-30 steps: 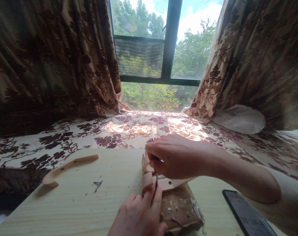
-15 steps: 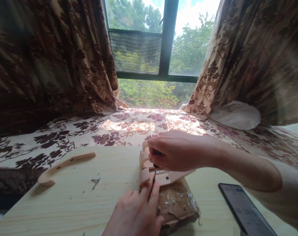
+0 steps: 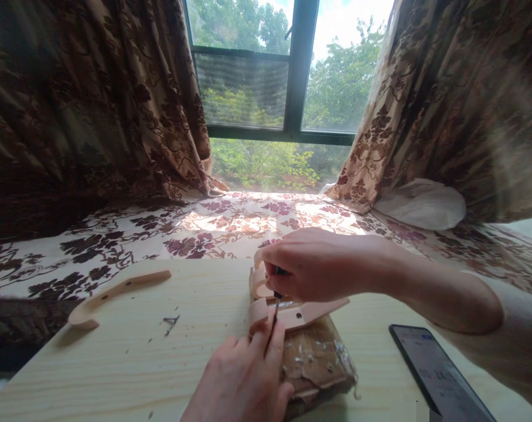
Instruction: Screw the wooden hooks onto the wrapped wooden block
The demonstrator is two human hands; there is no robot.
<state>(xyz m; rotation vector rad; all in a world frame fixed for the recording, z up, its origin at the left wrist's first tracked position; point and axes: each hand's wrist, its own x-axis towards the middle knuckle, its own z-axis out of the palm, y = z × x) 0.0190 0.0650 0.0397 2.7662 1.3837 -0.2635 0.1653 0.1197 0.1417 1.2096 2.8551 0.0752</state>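
Observation:
My right hand (image 3: 292, 264) is closed around the dark handle of a screwdriver (image 3: 277, 303), whose metal shaft points down toward my left fingers. My left hand (image 3: 244, 372) presses on the near curved wooden hook (image 3: 316, 312), its fingertips on either side of the screwdriver's tip. The tip itself, and any screw under it, is hidden by the fingers. More curved wooden pieces (image 3: 258, 272) lie just behind, partly covered by my right hand. They rest on a worn brown block (image 3: 316, 357) with torn wrapping.
Another curved wooden hook (image 3: 116, 296) lies at the left of the pale wooden table (image 3: 182, 375). Several small dark screws (image 3: 171, 322) are piled near the middle. A phone (image 3: 437, 369) lies at the right. Behind are a floral cloth (image 3: 231, 225) and a white plastic bag (image 3: 424, 205).
My right hand has turned slightly on the screwdriver handle. My left hand and the wooden pieces stay almost where they were; the view has shifted very little.

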